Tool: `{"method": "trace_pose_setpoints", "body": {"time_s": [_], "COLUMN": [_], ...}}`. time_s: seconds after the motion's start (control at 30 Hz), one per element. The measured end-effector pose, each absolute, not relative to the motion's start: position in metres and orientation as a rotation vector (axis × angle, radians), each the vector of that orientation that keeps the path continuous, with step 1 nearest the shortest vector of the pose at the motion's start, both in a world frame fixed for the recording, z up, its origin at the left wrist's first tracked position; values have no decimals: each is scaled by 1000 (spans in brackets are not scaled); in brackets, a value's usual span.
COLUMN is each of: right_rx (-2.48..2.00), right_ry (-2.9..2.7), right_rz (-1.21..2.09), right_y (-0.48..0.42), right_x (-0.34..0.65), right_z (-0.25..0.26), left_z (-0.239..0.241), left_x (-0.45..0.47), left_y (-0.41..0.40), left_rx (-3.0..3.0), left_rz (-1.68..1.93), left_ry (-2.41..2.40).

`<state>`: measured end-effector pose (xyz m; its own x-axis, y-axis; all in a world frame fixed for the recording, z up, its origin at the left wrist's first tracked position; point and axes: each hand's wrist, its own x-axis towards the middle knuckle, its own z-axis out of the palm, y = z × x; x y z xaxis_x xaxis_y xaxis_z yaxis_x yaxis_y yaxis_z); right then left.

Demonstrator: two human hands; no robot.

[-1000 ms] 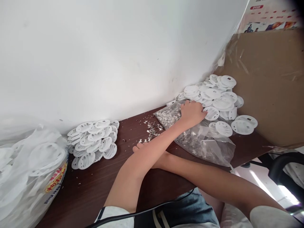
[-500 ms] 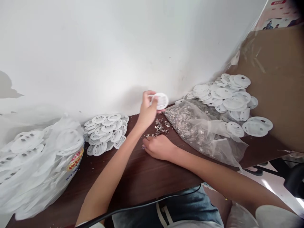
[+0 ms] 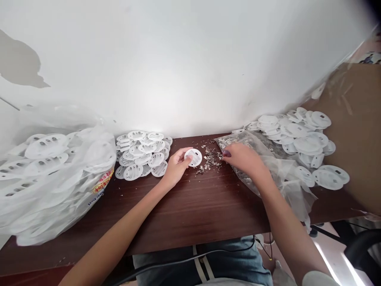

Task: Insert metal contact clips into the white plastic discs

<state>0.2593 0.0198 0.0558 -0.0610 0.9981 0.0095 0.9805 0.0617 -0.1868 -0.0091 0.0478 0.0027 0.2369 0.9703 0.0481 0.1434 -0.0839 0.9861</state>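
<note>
My left hand (image 3: 175, 167) holds a white round plastic disc (image 3: 193, 157) low over the dark wooden table (image 3: 190, 210). My right hand (image 3: 242, 157) reaches with pinched fingers into small loose metal clips (image 3: 210, 159) scattered beside the disc; I cannot tell whether it holds one. Its wrist lies on a clear plastic bag of metal clips (image 3: 268, 163).
A pile of white discs (image 3: 143, 153) lies left of my left hand. A bigger heap of discs (image 3: 300, 137) sits at the right against a cardboard box (image 3: 351, 131). A large plastic bag of discs (image 3: 50, 174) fills the left. A white wall stands behind.
My left hand carried a disc from the right heap across and down to the table centre. My right hand moved right to the loose clips. The view swung left.
</note>
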Motion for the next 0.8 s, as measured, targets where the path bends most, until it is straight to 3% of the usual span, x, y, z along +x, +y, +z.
{"method": "trace_pose_setpoints", "body": {"time_s": [0.4, 0.8], "right_rx": [-2135, -1368], "right_ry": [-2287, -1824], "right_rz": [29, 517], "right_y": [18, 3], "right_x": [239, 197], "right_z": [44, 42], "left_z": [2, 4], "left_x": [-11, -10], "left_y": [33, 32], "left_rx": [1659, 1698], "left_rz": [995, 938], "left_ry": [1138, 1130]}}
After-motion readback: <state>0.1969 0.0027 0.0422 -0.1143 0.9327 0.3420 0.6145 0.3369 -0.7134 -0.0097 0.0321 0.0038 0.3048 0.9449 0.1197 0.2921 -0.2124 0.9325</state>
